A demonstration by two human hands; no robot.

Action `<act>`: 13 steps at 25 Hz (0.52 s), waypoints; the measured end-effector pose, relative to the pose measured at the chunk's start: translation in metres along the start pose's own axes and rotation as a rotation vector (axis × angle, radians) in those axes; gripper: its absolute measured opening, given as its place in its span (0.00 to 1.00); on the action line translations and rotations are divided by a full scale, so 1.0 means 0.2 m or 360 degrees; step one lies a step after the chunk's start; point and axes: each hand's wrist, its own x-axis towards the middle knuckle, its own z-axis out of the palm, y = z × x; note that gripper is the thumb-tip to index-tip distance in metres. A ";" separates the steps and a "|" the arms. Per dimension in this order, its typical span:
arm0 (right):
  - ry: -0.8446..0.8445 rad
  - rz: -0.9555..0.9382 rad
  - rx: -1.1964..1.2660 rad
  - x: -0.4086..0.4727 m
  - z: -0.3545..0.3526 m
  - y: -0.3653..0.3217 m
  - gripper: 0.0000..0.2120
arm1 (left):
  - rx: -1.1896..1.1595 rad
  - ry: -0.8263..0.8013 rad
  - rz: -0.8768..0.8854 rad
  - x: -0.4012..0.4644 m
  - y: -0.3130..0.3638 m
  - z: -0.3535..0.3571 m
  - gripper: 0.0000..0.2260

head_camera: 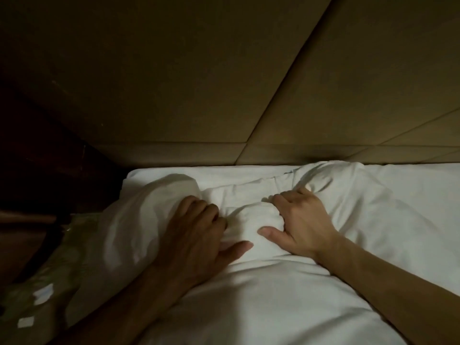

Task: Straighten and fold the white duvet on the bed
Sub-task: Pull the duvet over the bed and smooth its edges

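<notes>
Both my left hand (196, 230) and right hand (296, 220) clutched bunched white duvet (249, 295) near the headboard (199, 83); I judged uneven pulling could twist it crooked

A bed (154, 171) fills the lower half of the view, its head end butting against a padded tan headboard (199, 83) at twelve o'clock. A smooth white sheet covers the bed and shows as a flat strip along the headboard, from eleven o'clock across to two o'clock. On top lies the white duvet (261, 295), rumpled and bunched into puffy folds, spreading from the centre down to six o'clock and out to three o'clock. At eight o'clock the duvet hangs over the bed's left edge above a patterned floor (37, 302).
</notes>
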 end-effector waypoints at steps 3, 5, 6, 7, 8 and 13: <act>0.0089 0.0042 0.0047 -0.05 0.01 0.02 0.38 | -0.0091 -0.0054 -0.0149 0.01 -0.01 0.00 0.34; 0.0038 0.0109 0.0079 0.00 0.02 0.08 0.39 | -0.0051 -0.0156 -0.0253 0.10 -0.05 0.02 0.38; 0.0006 0.0145 0.0096 0.04 0.03 0.11 0.40 | -0.0035 -0.0237 -0.0294 0.15 -0.06 0.03 0.41; -0.0037 0.0167 0.0117 0.08 0.05 0.14 0.41 | -0.0017 -0.0302 -0.0339 0.19 -0.08 0.06 0.44; -0.0089 0.0184 0.0137 0.12 0.07 0.16 0.42 | 0.0004 -0.0384 -0.0391 0.22 -0.09 0.08 0.46; -0.0014 0.0227 0.0033 0.13 0.15 0.16 0.46 | 0.0067 -0.0310 -0.0376 0.22 -0.08 0.16 0.42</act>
